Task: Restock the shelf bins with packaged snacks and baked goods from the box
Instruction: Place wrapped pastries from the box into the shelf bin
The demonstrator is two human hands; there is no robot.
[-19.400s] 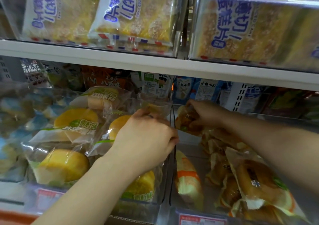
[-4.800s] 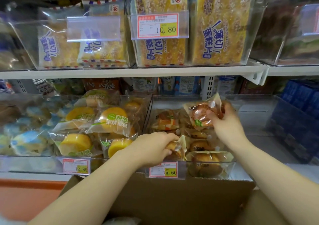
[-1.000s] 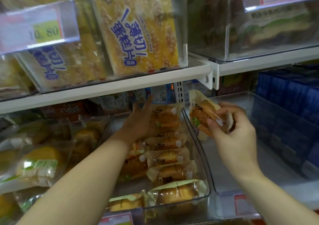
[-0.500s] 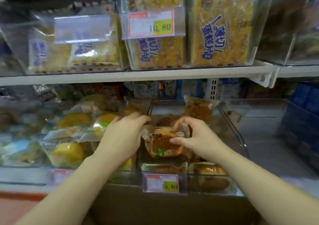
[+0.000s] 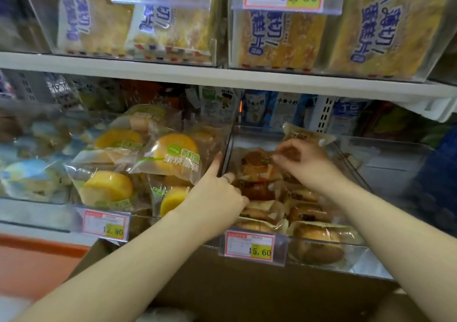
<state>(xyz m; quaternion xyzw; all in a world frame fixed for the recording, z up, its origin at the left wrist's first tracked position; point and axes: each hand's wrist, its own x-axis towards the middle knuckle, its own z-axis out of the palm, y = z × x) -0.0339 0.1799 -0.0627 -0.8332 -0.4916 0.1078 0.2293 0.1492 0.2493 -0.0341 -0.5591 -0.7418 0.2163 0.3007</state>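
A clear shelf bin (image 5: 366,260) with a 15.60 price tag (image 5: 252,247) holds several packaged brown buns in two rows. On top of the rows lies one bun packet (image 5: 254,166). My right hand (image 5: 304,168) reaches into the bin from the right and pinches this packet's upper edge with curled fingers. My left hand (image 5: 217,195) is at the bin's left wall. Its index finger points straight up along the divider, and its other fingers touch the packets below. The open brown cardboard box (image 5: 247,294) stands under my forearms.
The bin to the left (image 5: 61,205), tagged 12.80, is packed with yellow cake packets (image 5: 173,156). To the right sits a clear bin (image 5: 395,173) with nothing visible inside. The white shelf (image 5: 222,77) above carries bins of sliced cake bags. Snack bags line the back wall.
The bun packet that both hands held in front of the bin half a second ago now lies inside it on the rows. My left hand has let go and moved to the divider.
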